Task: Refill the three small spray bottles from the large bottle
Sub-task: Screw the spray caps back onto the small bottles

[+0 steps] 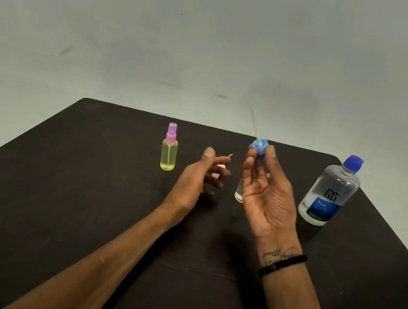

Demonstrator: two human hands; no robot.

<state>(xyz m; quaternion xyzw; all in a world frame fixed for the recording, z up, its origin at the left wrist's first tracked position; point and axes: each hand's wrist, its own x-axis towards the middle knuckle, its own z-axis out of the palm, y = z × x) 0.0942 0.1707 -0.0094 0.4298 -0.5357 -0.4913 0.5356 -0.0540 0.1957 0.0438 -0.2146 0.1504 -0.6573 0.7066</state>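
Right hand (265, 191) pinches blue sprayer cap (260, 145); left hand (200, 178) relaxed.

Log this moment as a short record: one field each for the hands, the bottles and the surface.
right hand: raised, fingertips pinching a blue spray cap, its dip tube pointing up and away
left hand: low over the table, by a pink spray cap mostly hidden behind its fingers; grip unclear
yellow spray bottle: upright, pink cap on, left of both hands
clear small bottle: upright, partly hidden behind the right hand
large bottle: upright at right, blue cap closed
table: dark
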